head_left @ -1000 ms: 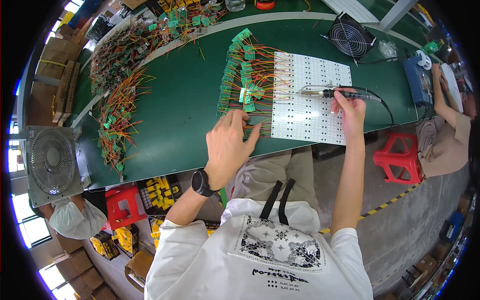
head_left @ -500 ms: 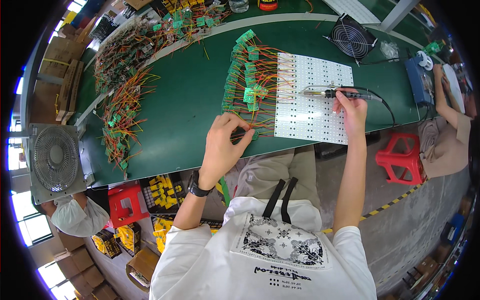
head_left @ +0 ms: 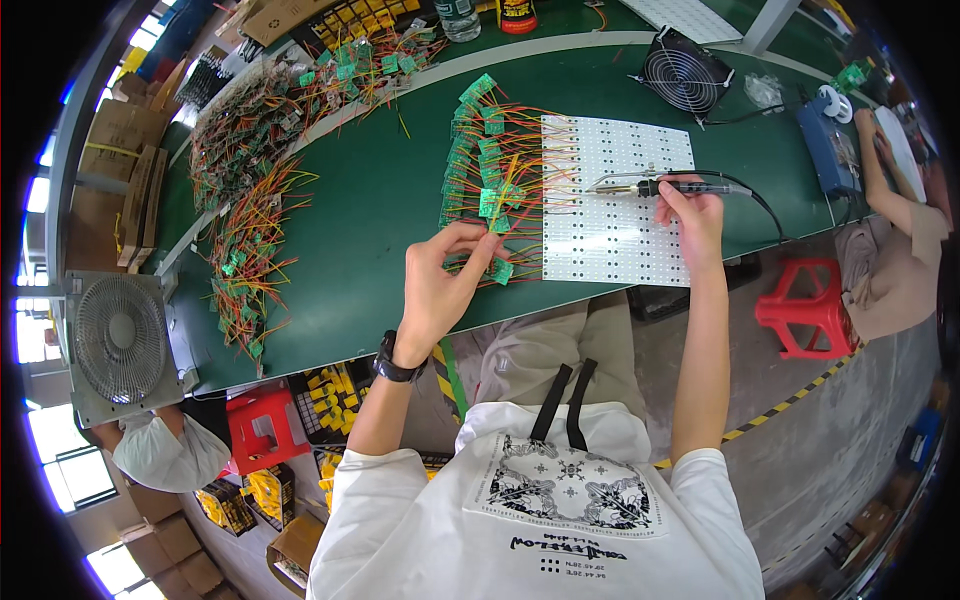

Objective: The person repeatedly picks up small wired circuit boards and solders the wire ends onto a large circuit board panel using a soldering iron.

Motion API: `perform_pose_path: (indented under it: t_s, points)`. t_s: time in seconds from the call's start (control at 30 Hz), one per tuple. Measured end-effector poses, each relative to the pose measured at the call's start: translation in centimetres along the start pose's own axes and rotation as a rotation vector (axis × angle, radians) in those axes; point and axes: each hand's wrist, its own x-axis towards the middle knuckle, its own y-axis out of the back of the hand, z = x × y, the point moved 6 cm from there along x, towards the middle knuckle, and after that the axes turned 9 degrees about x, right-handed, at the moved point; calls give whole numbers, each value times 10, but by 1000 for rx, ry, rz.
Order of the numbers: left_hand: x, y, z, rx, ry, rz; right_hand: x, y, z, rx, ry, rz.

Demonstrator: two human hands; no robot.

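A white perforated panel point(head_left: 610, 240) lies on the green table, with red and yellow wires point(head_left: 520, 135) running from its left edge to a column of small green circuit boards point(head_left: 487, 165). My left hand point(head_left: 445, 275) is closed, its thumb and fingertips pinched at the lower edge of a small green circuit board point(head_left: 499, 223) near the bottom of that column. My right hand point(head_left: 692, 220) grips a soldering iron point(head_left: 700, 187), its tip pointing left over the panel. A thin strand lies along the iron's tip, and a black cord trails from its handle to the right.
Heaps of wired circuit boards point(head_left: 250, 250) cover the table's left side. A black fan point(head_left: 685, 75) and a blue soldering station point(head_left: 828, 150) stand at right. A bottle point(head_left: 459, 20) and a red can point(head_left: 517, 15) are at back. Another person point(head_left: 895, 240) sits at far right, near a red stool point(head_left: 808, 310).
My left hand has moved slightly up along the column, from the loose wires to a circuit board. The soldering iron stays over the panel. The whole view has shifted a little.
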Motion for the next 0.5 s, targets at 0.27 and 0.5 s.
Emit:
perform_pose_path:
  t_s: [0.27, 0.5]
  points:
    - [50, -23, 47, -117, -361, 1, 0, 2, -1, 18, -14, 25]
    - [66, -45, 50, -62, -88, -426, -1, -3, -4, 55, -13, 34]
